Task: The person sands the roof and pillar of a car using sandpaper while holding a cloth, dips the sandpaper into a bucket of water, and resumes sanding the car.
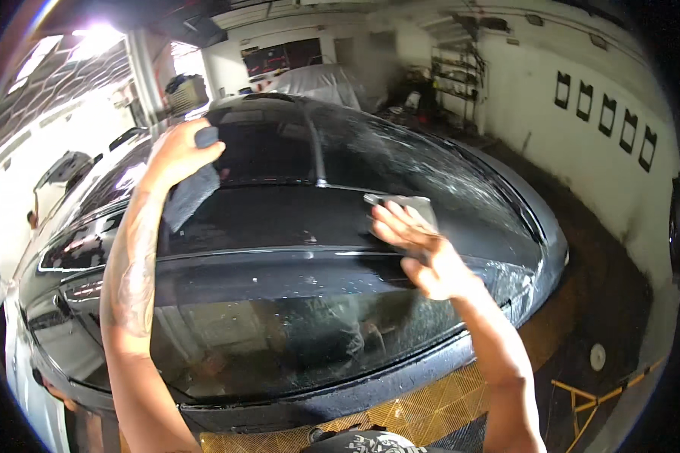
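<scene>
My left hand [183,155] is raised over the left part of a black car's roof [272,219], its fingers wrapped around a dark grey cloth [194,198] that hangs below the palm. My right hand [423,249] reaches over the roof farther right, slightly blurred. Its fingers are extended over a light grey cloth [421,205], which lies between them and the panel and shows past the fingertips. White wet streaks [431,158] spread across the glossy surface beyond this hand.
The car's side window [295,347] is directly below my arms. A yellow and black tiled floor [408,408] borders the car, with a yellow folding stand [604,396] at right. A covered vehicle [321,84] and shelves [459,79] stand at the back.
</scene>
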### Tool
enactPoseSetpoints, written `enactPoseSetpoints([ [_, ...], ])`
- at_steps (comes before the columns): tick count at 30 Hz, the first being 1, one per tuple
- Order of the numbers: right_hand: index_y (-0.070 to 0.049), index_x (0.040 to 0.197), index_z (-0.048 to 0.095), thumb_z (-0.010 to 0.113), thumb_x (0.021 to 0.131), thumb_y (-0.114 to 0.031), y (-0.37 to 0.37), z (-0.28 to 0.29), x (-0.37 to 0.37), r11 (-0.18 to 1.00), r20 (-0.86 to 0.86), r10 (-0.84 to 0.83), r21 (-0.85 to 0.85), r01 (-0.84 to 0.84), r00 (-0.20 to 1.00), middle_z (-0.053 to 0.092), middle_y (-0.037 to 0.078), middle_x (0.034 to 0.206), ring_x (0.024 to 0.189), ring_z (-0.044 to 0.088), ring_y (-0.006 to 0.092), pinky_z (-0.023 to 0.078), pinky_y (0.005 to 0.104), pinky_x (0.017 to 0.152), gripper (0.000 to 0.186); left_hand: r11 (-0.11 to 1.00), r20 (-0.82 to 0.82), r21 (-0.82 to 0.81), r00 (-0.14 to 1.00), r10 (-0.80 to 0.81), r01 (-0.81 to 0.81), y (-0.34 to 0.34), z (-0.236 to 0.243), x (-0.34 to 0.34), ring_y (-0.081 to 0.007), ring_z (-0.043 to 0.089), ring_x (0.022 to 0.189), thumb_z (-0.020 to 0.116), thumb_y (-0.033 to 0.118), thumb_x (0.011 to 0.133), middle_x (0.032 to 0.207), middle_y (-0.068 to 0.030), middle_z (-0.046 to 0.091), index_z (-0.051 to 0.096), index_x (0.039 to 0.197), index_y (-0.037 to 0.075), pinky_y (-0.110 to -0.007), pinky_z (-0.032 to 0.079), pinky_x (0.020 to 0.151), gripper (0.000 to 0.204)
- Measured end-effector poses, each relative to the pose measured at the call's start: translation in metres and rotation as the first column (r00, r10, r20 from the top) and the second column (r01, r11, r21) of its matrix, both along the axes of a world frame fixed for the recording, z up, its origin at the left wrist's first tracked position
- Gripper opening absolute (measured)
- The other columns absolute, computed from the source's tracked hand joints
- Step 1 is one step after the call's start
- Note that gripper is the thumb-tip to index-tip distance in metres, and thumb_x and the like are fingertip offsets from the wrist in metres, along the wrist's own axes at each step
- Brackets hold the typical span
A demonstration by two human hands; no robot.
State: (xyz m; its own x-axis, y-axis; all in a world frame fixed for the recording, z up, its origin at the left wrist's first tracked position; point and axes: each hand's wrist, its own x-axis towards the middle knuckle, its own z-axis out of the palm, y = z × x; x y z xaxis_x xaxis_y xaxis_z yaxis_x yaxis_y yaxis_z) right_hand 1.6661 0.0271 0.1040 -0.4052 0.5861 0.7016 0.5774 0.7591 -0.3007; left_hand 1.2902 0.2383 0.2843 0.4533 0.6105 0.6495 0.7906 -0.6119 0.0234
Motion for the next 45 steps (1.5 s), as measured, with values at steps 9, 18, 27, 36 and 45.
enactPoseSetpoints([
  [9, 0.002, 0.15, 0.048, 0.052, 0.083, -0.009, 0.027, 0.038, -0.059, 0.988, 0.284, 0.147, 0.007, -0.156, 0.947, 0.037, 0.02, 0.163, 0.155, 0.027, 0.036, 0.014, 0.0508, 0.128, 0.068, 0.996, -0.024, -0.083, 0.999, -0.021, 0.019, -0.005, 0.0, 0.003, -0.0328, 0.071, 0.081, 0.076, 0.039, 0.082, 0.086, -0.0161, 0.071, 0.066, 0.093, 0.004, -0.043, 0.052, 0.073, 0.039],
  [18, -0.001, 0.148, 0.052, 0.05, 0.088, -0.022, 0.013, 0.025, -0.015, 0.995, 0.226, 0.093, -0.039, -0.087, 0.97, 0.041, 0.02, 0.16, 0.154, 0.029, 0.0379, 0.015, 0.0524, 0.128, 0.064, 0.999, -0.015, 0.046, 1.0, -0.01, 0.011, -0.003, 0.003, -0.003, -0.0333, 0.073, 0.089, 0.076, 0.042, 0.082, 0.095, -0.0183, 0.074, 0.068, 0.103, 0.003, -0.043, 0.054, 0.079, 0.045],
  [27, 0.002, 0.143, 0.057, 0.049, 0.094, -0.034, 0.02, 0.017, -0.003, 0.986, -0.005, 0.156, -0.06, -0.156, 0.988, 0.046, 0.02, 0.158, 0.153, 0.033, 0.035, 0.018, 0.0513, 0.126, 0.061, 1.0, 0.01, -0.017, 1.0, -0.019, 0.019, -0.014, -0.001, -0.007, -0.033, 0.074, 0.08, 0.075, 0.042, 0.082, 0.084, -0.0177, 0.074, 0.071, 0.101, 0.004, -0.044, 0.057, 0.075, 0.042],
  [36, -0.001, 0.142, 0.056, 0.054, 0.088, -0.011, 0.037, 0.043, -0.083, 0.991, -0.079, 0.13, 0.037, -0.127, 0.988, 0.046, 0.02, 0.157, 0.15, 0.036, 0.0353, 0.022, 0.0465, 0.127, 0.055, 0.993, 0.055, -0.025, 0.992, -0.111, 0.113, -0.009, 0.0, 0.003, -0.0343, 0.07, 0.083, 0.077, 0.039, 0.082, 0.087, -0.0177, 0.07, 0.066, 0.098, 0.003, -0.043, 0.052, 0.076, 0.04],
  [45, -0.001, 0.137, 0.062, 0.047, 0.086, -0.022, -0.023, -0.049, 0.091, 0.964, -0.48, -0.26, -0.176, 0.198, 0.838, 0.053, 0.018, 0.152, 0.146, 0.043, 0.0352, 0.026, 0.0447, 0.124, 0.058, 0.998, -0.023, -0.033, 0.998, -0.054, 0.054, -0.011, 0.002, 0.015, -0.0319, 0.068, 0.077, 0.077, 0.038, 0.08, 0.081, -0.0183, 0.067, 0.065, 0.091, 0.001, -0.042, 0.051, 0.072, 0.04],
])
